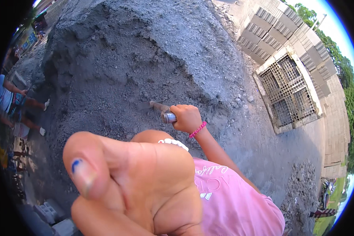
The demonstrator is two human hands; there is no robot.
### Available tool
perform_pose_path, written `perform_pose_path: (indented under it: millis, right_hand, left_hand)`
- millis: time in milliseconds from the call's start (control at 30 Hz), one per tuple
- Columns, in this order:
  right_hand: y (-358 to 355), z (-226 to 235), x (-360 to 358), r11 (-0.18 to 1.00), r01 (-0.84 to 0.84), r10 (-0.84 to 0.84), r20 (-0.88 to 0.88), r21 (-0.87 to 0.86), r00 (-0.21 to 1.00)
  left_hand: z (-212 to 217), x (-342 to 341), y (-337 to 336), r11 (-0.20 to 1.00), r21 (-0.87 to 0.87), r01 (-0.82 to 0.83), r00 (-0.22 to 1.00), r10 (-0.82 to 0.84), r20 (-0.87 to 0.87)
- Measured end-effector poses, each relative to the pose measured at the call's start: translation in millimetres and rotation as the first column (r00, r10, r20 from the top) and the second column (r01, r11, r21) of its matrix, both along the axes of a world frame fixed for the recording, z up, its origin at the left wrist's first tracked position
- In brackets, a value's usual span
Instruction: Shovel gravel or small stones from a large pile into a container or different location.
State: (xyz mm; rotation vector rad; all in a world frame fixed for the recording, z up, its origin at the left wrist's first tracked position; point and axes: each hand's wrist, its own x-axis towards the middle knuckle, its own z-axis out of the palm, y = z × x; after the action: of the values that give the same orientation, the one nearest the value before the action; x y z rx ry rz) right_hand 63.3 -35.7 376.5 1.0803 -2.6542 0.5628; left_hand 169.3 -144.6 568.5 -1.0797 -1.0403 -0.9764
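Note:
My left hand (145, 177) is very close to the view and fills its lower middle. Its bare palm shows, with the thumb out to the left; the other fingers are mostly cut off or hidden. Blue polish marks the thumbnail, and a white bead bracelet (173, 143) lies behind the palm. Farther off, my right hand (187, 118), with a pink bracelet (198, 129), is closed around the handle of what looks like a trowel (159, 106). The grey blade points left, in front of the large grey sand pile (118, 78); contact with the sand cannot be made out.
Stacked concrete blocks (283, 29) line the right side. A framed mesh screen (289, 88) leans against them. At the left edge stands another person (11, 96) with a bucket (21, 129) nearby. Loose blocks (47, 212) lie lower left, and a gravel heap (301, 192) lower right.

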Motion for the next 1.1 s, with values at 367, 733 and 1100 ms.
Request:
perform_pose_path:
  millis: [367,733,1100]
  right_hand:
    - [-2,1,-3,0.997,0.025,-0.03,-0.063,-0.073,0.998]
    - [2,-8,-4,0.996,0.008,-0.014,-0.072,-0.092,0.997]
    - [3,-4,-1,0.998,0.036,-0.037,-0.022,-0.047,0.999]
  left_hand:
    - [-15,-15,7,0.973,0.228,-0.044,0.991,0.014,0.133]
    - [-14,-32,20,0.912,0.41,0.008,0.971,-0.104,0.213]
    - [-8,18,20,0.937,0.276,-0.214,0.898,0.077,0.433]
